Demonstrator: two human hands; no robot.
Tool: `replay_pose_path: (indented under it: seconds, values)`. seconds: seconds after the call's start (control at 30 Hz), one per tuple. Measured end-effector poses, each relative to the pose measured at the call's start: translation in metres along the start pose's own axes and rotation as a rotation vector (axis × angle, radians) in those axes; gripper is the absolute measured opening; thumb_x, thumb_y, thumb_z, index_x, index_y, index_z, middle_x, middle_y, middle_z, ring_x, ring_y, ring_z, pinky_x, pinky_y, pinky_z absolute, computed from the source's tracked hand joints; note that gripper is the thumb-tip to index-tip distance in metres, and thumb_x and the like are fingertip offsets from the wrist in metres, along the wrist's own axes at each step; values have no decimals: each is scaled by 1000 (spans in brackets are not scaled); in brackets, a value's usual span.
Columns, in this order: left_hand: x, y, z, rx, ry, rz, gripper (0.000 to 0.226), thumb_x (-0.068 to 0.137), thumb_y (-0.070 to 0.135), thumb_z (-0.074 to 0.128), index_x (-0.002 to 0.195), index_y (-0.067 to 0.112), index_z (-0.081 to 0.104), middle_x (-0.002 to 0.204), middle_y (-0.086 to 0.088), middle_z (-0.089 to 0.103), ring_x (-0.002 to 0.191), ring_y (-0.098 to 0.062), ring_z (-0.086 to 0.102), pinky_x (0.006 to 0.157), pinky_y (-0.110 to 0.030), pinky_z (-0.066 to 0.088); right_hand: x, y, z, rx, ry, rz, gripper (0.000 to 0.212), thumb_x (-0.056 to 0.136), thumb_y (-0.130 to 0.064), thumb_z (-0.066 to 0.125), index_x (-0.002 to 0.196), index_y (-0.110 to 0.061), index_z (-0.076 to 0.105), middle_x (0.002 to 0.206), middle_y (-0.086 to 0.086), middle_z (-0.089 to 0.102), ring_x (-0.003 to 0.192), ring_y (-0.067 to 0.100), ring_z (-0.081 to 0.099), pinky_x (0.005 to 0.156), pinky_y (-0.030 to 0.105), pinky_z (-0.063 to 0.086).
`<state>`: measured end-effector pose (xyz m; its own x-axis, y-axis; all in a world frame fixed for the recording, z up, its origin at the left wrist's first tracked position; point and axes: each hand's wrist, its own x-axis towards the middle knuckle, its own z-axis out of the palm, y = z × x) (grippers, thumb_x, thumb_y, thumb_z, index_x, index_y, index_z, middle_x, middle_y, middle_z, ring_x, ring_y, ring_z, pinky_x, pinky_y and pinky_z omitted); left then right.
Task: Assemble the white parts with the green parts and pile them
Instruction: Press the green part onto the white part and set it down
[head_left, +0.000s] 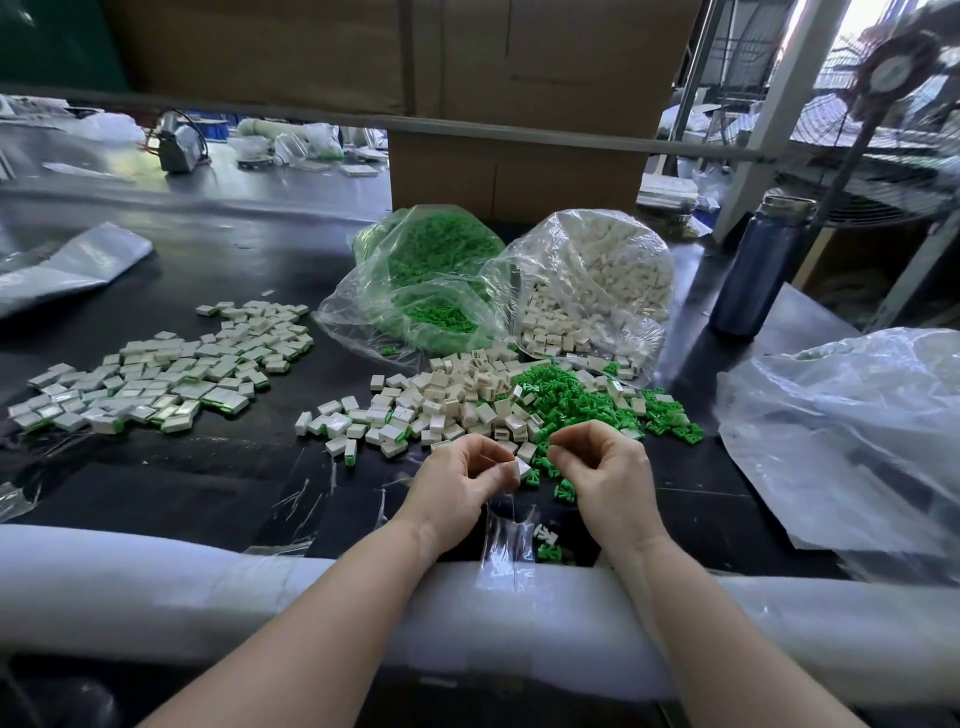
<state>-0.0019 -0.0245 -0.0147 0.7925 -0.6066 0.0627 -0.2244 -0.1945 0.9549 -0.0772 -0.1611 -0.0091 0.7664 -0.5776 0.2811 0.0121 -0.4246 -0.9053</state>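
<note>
Your left hand (462, 480) pinches a small white plastic housing (521, 469) at its fingertips, and your right hand (605, 470) sits just to its right with fingers curled tight, a bit of green showing at their tips that is likely a green clip, though I cannot tell for sure. The join turns on that short gap: the white piece points its corner rightward toward your right fingers, so the nearer right hand should feed in from that side. Behind lie the clear bag of green clips (426, 280) and the clear bag of white housings (592, 280), both spilling loose heaps, with the finished pile (156, 374) well off to your left.
</note>
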Motion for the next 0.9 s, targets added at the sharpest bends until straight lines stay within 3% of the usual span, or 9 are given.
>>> replay_pose_path:
  seconds: [0.2, 0.37, 0.57, 0.73, 0.9]
  values:
    - [14, 9, 0, -48, 64, -37, 5, 87, 10, 63, 92, 9, 61, 84, -7, 68, 84, -22, 66, 82, -34, 55, 13, -8, 2, 11, -4, 16, 20, 81, -4, 69, 76, -21, 62, 76, -2, 66, 74, 12, 62, 71, 18, 51]
    - [18, 10, 10, -152, 131, -30, 8, 85, 9, 65, 87, 13, 58, 85, -9, 68, 78, -15, 64, 70, -19, 53, 15, -7, 9, 140, -7, 72, 21, 82, 2, 67, 78, -18, 64, 77, 3, 68, 78, 20, 65, 77, 31, 55]
    - [14, 0, 10, -181, 136, 14, 6, 84, 10, 66, 86, 14, 62, 84, -7, 67, 80, -17, 64, 78, -29, 54, 8, 0, 10, 201, -2, 72, 16, 79, 1, 69, 75, -15, 66, 71, -2, 66, 63, -1, 60, 63, 13, 49]
    - [10, -2, 8, -241, 87, 24, 8, 83, 9, 66, 90, 8, 64, 82, -4, 67, 74, -6, 62, 71, -15, 51, 3, -2, 6, 277, -64, 108, 6, 78, 2, 70, 79, -3, 67, 70, 7, 67, 62, 9, 61, 59, 18, 51]
    - [8, -2, 6, -228, 59, 33, 8, 83, 8, 65, 91, 5, 65, 78, -2, 67, 68, -2, 61, 66, -14, 50, 2, -2, 5, 267, -107, 112, 5, 78, 3, 70, 80, -1, 67, 72, 13, 67, 63, 14, 60, 59, 22, 52]
